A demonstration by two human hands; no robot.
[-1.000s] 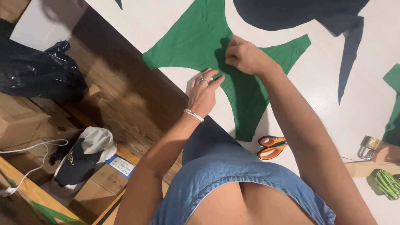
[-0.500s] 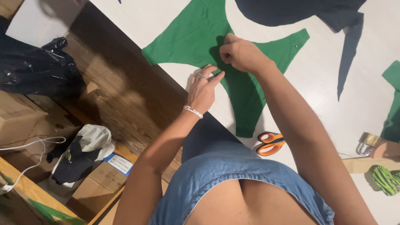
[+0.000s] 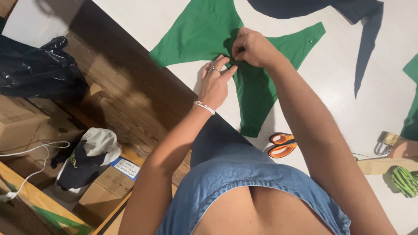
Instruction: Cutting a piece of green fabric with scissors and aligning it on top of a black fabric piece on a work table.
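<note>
Your left hand (image 3: pixel 214 85) lies on the green fabric piece (image 3: pixel 244 52), fingers loose and extended, the fingertips pressing the cloth against the white table (image 3: pixel 331 87) just left of the narrow middle of the piece. Your right hand (image 3: pixel 252 45) is curled tight, thumb and fingertips pinching a small fold of the same cloth; whether it also holds a pin or some small tool, you cannot tell from here. The piece lies spread flat toward the far side of the table, its near tail running down toward the orange-handled scissors (image 3: pixel 282 145). Keep the left fingertips close beside the pinch so the cloth does not creep or ruck, and work the fold in small moves so the two wide lobes stay flat. Mind the dark blue fabric (image 3: pixel 365 39) lying far right, well apart; leave it undisturbed.
</note>
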